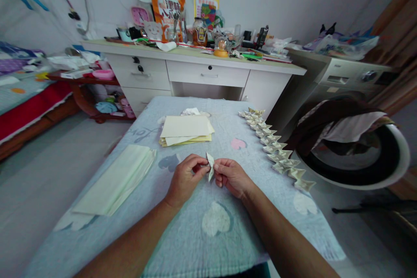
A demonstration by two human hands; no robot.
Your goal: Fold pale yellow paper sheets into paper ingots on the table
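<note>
Between my two hands, above the middle of the cloth-covered table, is a small folded paper piece, pale and pointed at both ends. My left hand pinches it from the left with thumb and forefinger. From the other side, the thumb and curled fingers of my right hand grip its right edge. Along the table's right side runs a row of folded paper pieces, several of them, set close together. Beyond my hands lies a stack of cream and yellow paper sheets.
Long pale green folded sheets lie on the left of the table. Crumpled white tissue sits behind the paper stack. Past the table stands a cluttered white desk. A washing machine with its door open and clothes inside is at the right.
</note>
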